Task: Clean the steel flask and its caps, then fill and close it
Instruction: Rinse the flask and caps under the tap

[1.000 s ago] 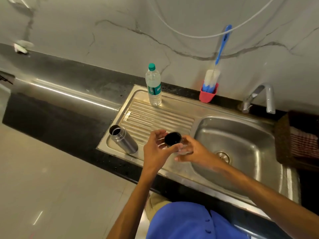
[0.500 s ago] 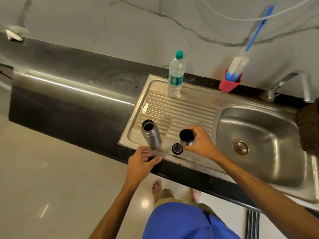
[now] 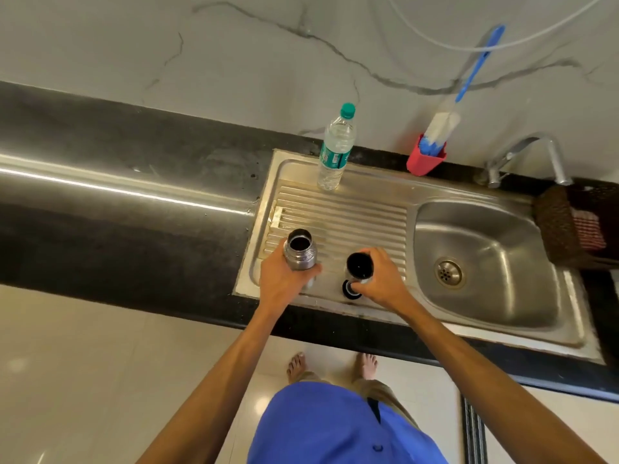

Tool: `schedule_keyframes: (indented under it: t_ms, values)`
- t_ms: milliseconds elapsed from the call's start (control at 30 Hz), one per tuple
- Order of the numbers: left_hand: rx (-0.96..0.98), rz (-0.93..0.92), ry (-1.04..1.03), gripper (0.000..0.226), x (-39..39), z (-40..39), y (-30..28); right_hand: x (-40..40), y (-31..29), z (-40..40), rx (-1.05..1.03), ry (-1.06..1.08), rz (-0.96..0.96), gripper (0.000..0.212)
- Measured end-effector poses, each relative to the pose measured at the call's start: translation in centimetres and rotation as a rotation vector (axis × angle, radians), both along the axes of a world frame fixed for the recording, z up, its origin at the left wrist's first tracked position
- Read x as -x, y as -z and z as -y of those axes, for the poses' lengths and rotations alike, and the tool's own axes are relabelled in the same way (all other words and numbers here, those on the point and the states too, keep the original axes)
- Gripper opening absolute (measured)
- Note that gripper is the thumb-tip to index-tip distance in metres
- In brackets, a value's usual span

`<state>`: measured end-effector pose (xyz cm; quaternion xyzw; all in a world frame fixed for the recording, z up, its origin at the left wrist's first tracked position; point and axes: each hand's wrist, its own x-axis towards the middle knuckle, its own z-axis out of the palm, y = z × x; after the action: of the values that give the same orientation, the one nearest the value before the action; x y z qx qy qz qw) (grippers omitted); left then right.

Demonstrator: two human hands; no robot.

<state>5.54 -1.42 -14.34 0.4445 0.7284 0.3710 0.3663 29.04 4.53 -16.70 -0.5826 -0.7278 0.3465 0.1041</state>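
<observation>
My left hand (image 3: 284,279) is wrapped around the lower body of the steel flask (image 3: 299,251), fingers and thumb curled on its brushed metal wall; the flask stands upright and uncapped, its round mouth dark inside, at the lower left of the ribbed draining board (image 3: 338,219). My right hand (image 3: 380,281) grips the outer cap (image 3: 359,266), a short steel cup held mouth-up with a dark interior; its lower edge is covered by my fingers, so I cannot tell whether it rests on the steel or is lifted clear. Just below it, partly hidden under my thumb, lies the inner cap (image 3: 350,291), small, round and black; its detail is hard to make out. The two hands are apart, side by side, near the centre of the frame.

The sink unit (image 3: 502,333) is pressed stainless steel, dull and scuffed; its bowl (image 3: 495,259) sits centre right with a round perforated drain (image 3: 448,272). At the top edge of the draining board stands a clear plastic water bottle (image 3: 335,152) with a green cap and green label. Upper right, a red holder (image 3: 424,160) carries a bottle brush (image 3: 469,85) with white bristles and a long blue handle leaning on the veined marble wall (image 3: 167,45). A curved chrome tap (image 3: 529,155) stands at the right; beyond it a dark woven basket (image 3: 566,226) is cut off by the frame edge, its contents unclear. The counter (image 3: 117,195) is dark polished stone.
</observation>
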Motion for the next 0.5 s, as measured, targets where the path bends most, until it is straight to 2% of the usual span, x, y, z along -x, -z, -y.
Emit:
schedule_keyframes:
  t_ms: [67, 300, 500]
  values:
    - [-0.030, 0.010, -0.054, 0.064, 1.5, -0.2, -0.9, 1.6, 0.4, 0.1, -0.015, -0.045, 0.031, 0.068]
    - [-0.060, -0.019, -0.112, 0.068, 7.2, 0.6, -4.1, 6.0, 2.8, 0.5, -0.052, -0.179, 0.322, 0.070]
    - [-0.025, -0.013, -0.145, 0.067, 8.3, 2.6, -4.6, 6.6, 4.1, 1.0, -0.062, -0.198, 0.373, 0.072]
